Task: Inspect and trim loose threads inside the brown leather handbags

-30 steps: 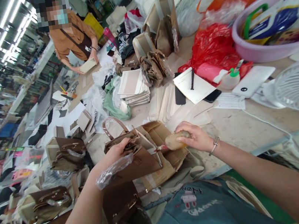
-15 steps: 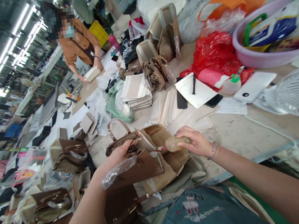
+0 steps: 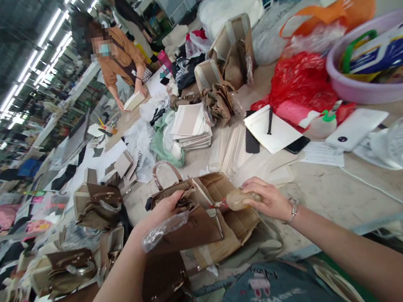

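Head view: left grip point(image 3: 172, 206) pinched brown bag point(image 3: 196, 226), right grip point(image 3: 266, 199) clasped bottle point(image 3: 237, 199) near its edge point(image 3: 219, 223); handle point(image 3: 156, 176) was on, edge work apparently unfinished.

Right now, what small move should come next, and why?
Perhaps ease the red tip of the bottle slowly along the edge of the brown bag: the right hand points it there, and the left hand holds the bag.
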`<state>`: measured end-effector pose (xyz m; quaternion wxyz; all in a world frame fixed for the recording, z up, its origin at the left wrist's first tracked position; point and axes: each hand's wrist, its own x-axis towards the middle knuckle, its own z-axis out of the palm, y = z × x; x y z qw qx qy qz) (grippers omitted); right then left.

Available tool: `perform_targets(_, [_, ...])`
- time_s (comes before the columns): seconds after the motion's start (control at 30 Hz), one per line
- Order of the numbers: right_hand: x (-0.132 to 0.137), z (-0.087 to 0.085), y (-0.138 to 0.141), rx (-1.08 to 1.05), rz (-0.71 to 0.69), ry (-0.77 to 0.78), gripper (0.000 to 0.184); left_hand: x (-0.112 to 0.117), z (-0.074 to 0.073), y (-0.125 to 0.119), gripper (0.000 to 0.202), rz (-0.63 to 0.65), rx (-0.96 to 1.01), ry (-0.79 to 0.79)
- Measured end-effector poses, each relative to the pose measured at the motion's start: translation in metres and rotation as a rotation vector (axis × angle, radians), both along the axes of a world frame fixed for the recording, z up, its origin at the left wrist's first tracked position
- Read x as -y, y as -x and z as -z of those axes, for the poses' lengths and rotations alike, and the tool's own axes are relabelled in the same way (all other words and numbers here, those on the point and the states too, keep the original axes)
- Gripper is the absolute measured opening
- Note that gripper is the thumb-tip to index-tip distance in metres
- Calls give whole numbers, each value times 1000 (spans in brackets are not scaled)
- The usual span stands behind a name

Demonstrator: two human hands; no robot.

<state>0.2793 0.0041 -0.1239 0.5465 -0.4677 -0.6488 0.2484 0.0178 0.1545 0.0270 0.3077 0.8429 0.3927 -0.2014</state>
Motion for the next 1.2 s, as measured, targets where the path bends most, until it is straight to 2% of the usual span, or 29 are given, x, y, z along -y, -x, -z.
perform_targets(0.13, [-2,0,0,8,-10,10,20,-1,0,1,45,4,-31,6])
perform_targets(0.4, [-21,-13,0,-6,90,-49,21,1,-3,-3,42,7,-32,-11])
perform_targets(0.7, [-5,3,-2,6,-33,24,22,-2,3,4,40,3,39,14])
perform_targets(0.93, [-15,-4,0,-15,-3,5,21,-2,2,5,40,5,11,5])
perform_targets(1.2, [-8,0,0,15,-3,20,20,0,-1,2,40,-19,15,5])
